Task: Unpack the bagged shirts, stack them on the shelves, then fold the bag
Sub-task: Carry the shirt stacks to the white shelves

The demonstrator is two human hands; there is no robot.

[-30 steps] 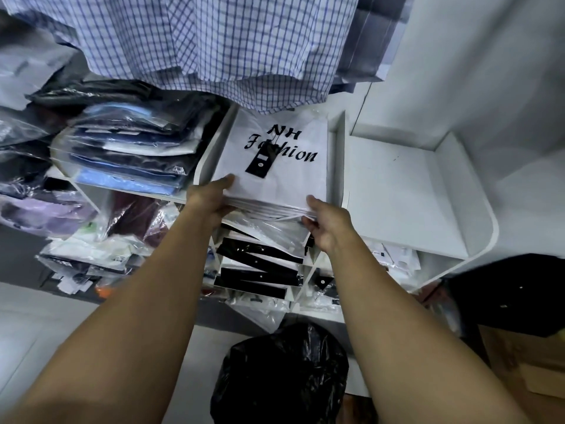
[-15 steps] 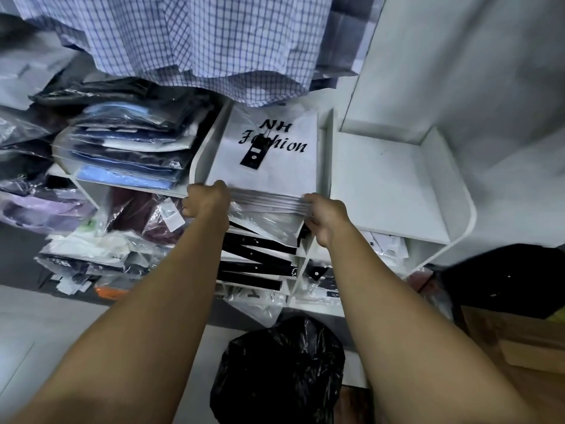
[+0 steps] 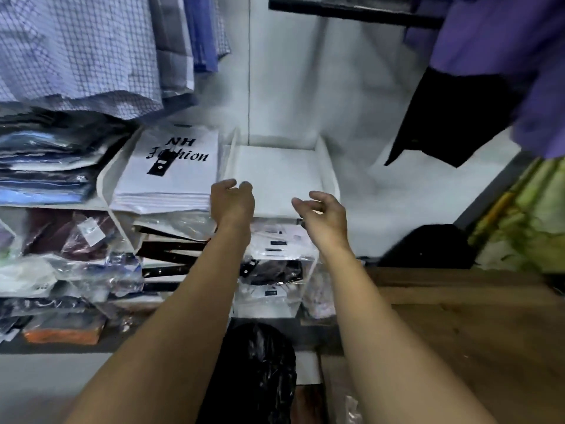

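Head view, nearest first: the black bag [image 3: 256,371] sits crumpled and bulky on the floor between the two forearms, not yet folded. Whether any shirts remain inside it cannot be seen. A wooden worktop [image 3: 458,325] runs off to its right.

Farther out, both hands hang in front of the shelves. The left grip [image 3: 232,200] has its fingers loosely curled around nothing, just beside the front right corner of the shirt stack [image 3: 171,179]; I cannot tell whether it touches. The right grip [image 3: 321,214] is likewise slack and empty, in front of a bare white compartment [image 3: 275,166].

The stack of white shirts, its top one printed "NH Fashion", lies flat in the upper compartment to the left of that bare one, with its front edges fairly even. Lower shelves [image 3: 275,243] below hold more bagged shirts, and checked shirts [image 3: 76,56] hang above at the back.

By my reading, this batch is shelved and let go. What is left is any further unpacking the bag may need, perhaps into the bare compartment, and then folding the bag.
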